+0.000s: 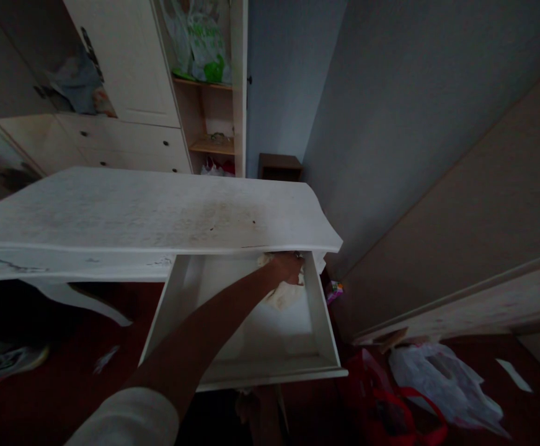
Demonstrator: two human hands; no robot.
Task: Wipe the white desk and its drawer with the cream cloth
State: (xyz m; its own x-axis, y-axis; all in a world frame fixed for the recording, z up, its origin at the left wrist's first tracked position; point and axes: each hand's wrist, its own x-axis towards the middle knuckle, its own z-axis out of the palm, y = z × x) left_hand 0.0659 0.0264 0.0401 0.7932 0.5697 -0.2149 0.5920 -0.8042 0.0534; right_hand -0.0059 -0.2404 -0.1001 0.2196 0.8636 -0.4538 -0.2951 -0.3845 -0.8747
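Note:
My left hand (288, 267) reaches into the back right corner of a pulled-out white drawer (223, 376). Its fingers press on a crumpled cream cloth (283, 296), which spreads out beneath the palm onto the drawer floor. The drawer belongs to a white table (158, 198), whose top has dark smudges and worn paint. Below the drawer front, in deep shade, is my right hand (247, 407); its fingers are too dark to make out.
A white cabinet (125, 62) with open shelves holding plastic bags (204, 46) stands behind the table. On the red floor at right lie a red bag (385, 402) and a white plastic bag (446, 384). A grey wall (418, 124) rises close by. A shoe (7, 368) is at lower left.

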